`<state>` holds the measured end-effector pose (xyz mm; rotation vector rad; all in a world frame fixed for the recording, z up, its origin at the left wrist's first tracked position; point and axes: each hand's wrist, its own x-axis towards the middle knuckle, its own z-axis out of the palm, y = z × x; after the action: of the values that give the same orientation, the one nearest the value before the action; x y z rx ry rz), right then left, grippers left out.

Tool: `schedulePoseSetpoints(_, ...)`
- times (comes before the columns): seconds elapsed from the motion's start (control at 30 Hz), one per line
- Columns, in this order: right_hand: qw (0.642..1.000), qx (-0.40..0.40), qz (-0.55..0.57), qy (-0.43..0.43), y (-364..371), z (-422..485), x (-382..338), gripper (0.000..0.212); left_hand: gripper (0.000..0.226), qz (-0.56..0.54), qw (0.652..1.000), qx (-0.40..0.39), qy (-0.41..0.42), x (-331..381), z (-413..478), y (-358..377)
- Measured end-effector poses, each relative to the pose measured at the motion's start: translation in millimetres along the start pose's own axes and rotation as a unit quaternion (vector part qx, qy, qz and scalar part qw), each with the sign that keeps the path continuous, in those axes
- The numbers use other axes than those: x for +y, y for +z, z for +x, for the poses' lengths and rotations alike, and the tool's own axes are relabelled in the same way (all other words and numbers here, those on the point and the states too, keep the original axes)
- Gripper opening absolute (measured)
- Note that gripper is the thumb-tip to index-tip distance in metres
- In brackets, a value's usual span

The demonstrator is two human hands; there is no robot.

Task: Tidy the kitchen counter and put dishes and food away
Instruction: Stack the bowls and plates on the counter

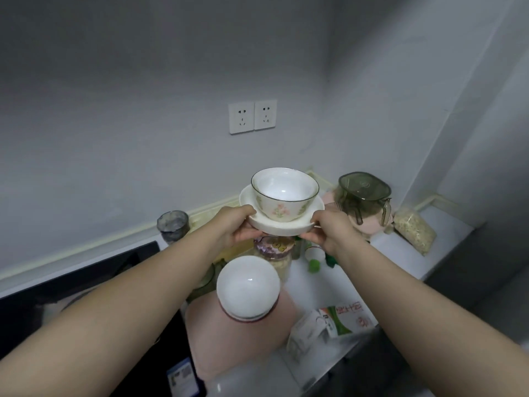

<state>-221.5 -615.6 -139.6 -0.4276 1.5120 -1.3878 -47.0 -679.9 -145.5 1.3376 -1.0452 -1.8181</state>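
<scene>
While the left hand (pixel 239 224) and right hand (pixel 332 230) grip opposite rims of a white plate (pixel 286 228) with a flowered bowl (pixel 283 193) standing on it, raised above the counter (pixel 315 285), tidying looks barely begun: a jar (pixel 273 250), a green-lidded container (pixel 362 193), a grain bag (pixel 415 227) at the back right corner and a carton (pixel 340 315) near the front edge wait

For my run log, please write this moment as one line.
left hand: grips plate rim | right hand: grips plate rim | floral bowl: upright on plate | plate: held above counter
</scene>
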Motion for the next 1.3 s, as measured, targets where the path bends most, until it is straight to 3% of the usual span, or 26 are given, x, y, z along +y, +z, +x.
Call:
schedulePoseSetpoints(0.2, 0.996, -0.073, -0.027, -0.037, 3.7, -37.2, 19.6, 0.038, 0.027, -0.02, 0.999, 0.035, 0.012, -18.7, -36.6, -23.8)
schedulePoseSetpoints(0.3, 0.992, -0.12, -0.024, -0.044, 2.8, -53.3, 28.5, 0.024, 0.026, -0.046, 0.998, 0.04, 0.013, -20.4, -55.2, -35.6)
schedulePoseSetpoints(0.4, 0.992, -0.105, -0.064, -0.029, -6.2, -59.8, 42.2, 0.017, 0.034, -0.056, 0.997, 0.041, 0.02, -20.6, -62.7, -48.9)
schedulePoseSetpoints(0.57, 0.969, -0.119, -0.197, 0.091, -8.2, -53.0, 82.7, 0.026, 0.034, -0.065, 0.996, 0.061, 0.025, -21.9, -71.0, -61.3)
schedulePoseSetpoints(0.77, 0.942, -0.114, -0.242, 0.202, 22.3, -46.5, 114.9, 0.034, 0.023, -0.091, 0.993, 0.075, 0.034, -26.2, -75.1, -73.3)
schedulePoseSetpoints(0.9, 0.935, -0.064, -0.298, 0.184, 31.9, -42.8, 118.9, 0.006, 0.031, -0.1, 0.991, 0.083, 0.035, -31.0, -78.3, -78.0)
schedulePoseSetpoints(1.1, 0.934, -0.048, -0.337, 0.104, 34.0, -43.9, 117.8, 0.017, 0.028, -0.115, 0.987, 0.107, 0.031, -34.6, -80.0, -87.4)
schedulePoseSetpoints(1.2, 0.915, -0.038, -0.401, 0.033, 28.1, -40.7, 108.8, 0.029, 0.029, -0.116, 0.986, 0.117, 0.031, -34.8, -77.8, -95.3)
schedulePoseSetpoints(1.3, 0.924, -0.029, -0.381, 0.025, 13.9, -40.1, 92.8, 0.026, 0.027, -0.105, 0.986, 0.124, 0.032, -34.5, -78.9, -100.7)
